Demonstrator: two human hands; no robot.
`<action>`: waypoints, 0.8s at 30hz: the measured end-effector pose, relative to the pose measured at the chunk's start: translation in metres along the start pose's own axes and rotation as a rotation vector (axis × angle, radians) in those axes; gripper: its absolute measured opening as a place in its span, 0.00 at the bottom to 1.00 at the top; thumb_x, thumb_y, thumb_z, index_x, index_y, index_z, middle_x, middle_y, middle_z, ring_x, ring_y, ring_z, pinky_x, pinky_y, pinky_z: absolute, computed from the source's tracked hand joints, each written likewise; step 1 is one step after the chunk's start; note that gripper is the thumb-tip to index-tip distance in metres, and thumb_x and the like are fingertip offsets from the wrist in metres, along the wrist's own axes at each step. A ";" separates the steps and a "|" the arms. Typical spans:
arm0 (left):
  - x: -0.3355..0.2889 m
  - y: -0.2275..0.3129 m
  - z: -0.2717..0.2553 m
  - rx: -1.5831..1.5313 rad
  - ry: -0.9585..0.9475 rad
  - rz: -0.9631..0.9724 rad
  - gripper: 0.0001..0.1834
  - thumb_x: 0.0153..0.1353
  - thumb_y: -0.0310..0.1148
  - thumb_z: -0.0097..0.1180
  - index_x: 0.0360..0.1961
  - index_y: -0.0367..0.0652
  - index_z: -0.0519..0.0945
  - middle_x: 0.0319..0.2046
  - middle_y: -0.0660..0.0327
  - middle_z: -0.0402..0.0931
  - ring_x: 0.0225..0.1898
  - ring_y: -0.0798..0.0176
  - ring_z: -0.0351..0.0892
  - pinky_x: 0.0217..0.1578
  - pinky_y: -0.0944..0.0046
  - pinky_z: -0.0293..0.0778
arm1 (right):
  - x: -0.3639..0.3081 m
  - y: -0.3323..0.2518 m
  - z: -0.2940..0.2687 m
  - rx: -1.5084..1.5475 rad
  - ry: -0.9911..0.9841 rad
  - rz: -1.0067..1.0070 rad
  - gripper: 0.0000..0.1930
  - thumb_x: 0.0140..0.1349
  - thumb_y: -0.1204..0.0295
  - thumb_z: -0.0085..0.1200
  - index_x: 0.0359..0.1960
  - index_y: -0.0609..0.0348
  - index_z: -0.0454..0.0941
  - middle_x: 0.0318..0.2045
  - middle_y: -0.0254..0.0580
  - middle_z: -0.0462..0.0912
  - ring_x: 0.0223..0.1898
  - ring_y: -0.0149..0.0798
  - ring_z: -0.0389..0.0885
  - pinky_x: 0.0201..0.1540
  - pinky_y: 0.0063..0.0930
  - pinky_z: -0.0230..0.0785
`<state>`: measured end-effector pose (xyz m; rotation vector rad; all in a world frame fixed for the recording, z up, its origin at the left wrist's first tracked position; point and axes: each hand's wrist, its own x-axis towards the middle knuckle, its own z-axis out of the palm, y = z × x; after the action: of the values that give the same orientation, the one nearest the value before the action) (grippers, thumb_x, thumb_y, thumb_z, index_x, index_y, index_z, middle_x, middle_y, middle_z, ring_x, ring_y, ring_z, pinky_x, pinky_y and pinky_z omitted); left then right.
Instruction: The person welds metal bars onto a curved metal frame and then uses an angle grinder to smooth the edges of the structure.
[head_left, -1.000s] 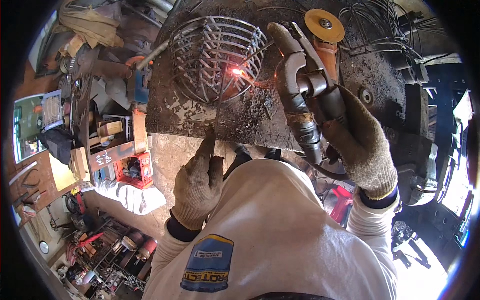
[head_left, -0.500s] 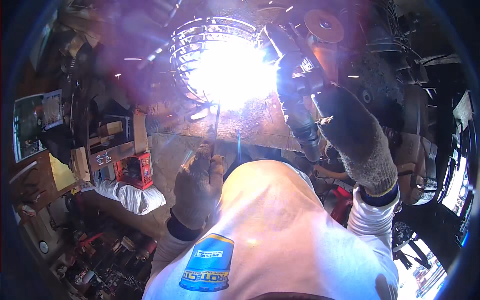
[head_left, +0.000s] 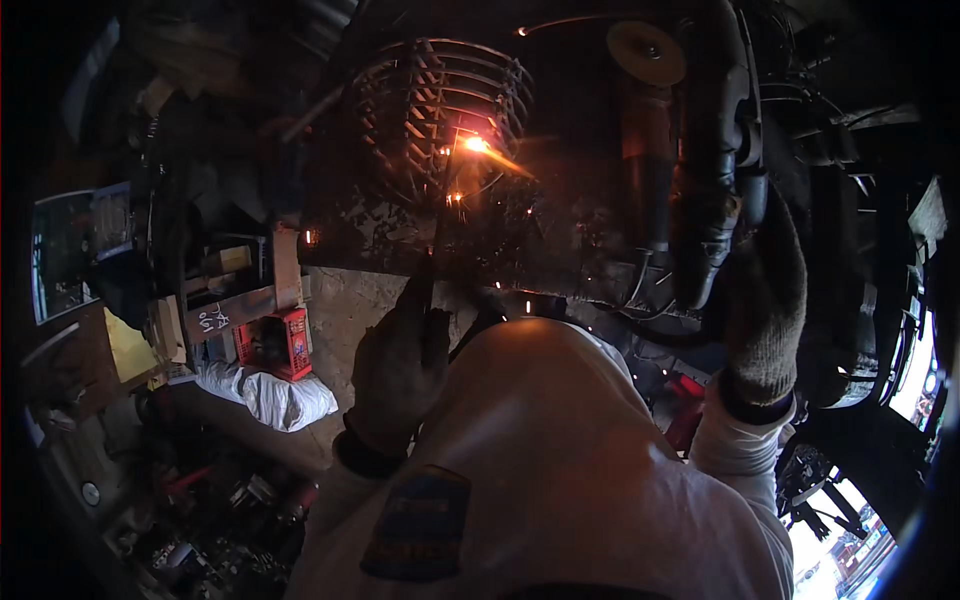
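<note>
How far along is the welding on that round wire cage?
Done: the wire cage already stands formed, rings and ribs in place. In hand: the left hand holds a thin rod up to a glowing spot on it; the right hand grips a dark tool. Left: I cannot tell how many joints remain; too dark.

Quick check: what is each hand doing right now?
Left hand: gloved, closed on a thin welding rod aimed at the round wire grille.
Right hand: gloved, gripping the dark electrode holder.
</note>
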<state>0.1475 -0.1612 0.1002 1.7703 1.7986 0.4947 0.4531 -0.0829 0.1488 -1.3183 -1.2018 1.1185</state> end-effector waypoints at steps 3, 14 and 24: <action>0.001 0.004 -0.001 -0.001 -0.014 -0.056 0.30 0.70 0.28 0.51 0.73 0.40 0.65 0.20 0.55 0.79 0.21 0.59 0.81 0.27 0.59 0.76 | -0.003 0.004 0.001 0.056 -0.005 0.029 0.26 0.75 0.66 0.51 0.70 0.66 0.65 0.52 0.41 0.82 0.49 0.31 0.82 0.52 0.26 0.73; -0.001 -0.005 0.002 0.136 0.038 0.008 0.29 0.68 0.27 0.52 0.71 0.40 0.68 0.22 0.51 0.79 0.22 0.58 0.82 0.27 0.58 0.76 | -0.008 0.024 -0.009 0.211 0.043 0.068 0.26 0.71 0.71 0.57 0.67 0.68 0.67 0.50 0.44 0.82 0.45 0.31 0.82 0.49 0.26 0.76; -0.003 0.009 -0.002 0.089 0.015 -0.094 0.25 0.70 0.28 0.51 0.68 0.39 0.70 0.23 0.58 0.79 0.25 0.67 0.80 0.30 0.65 0.76 | -0.016 0.036 -0.020 0.435 0.078 0.137 0.28 0.72 0.74 0.54 0.70 0.69 0.62 0.53 0.52 0.81 0.50 0.40 0.85 0.53 0.35 0.81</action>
<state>0.1537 -0.1636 0.1078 1.7345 1.9314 0.3972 0.4744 -0.1009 0.1149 -1.1051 -0.7630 1.3255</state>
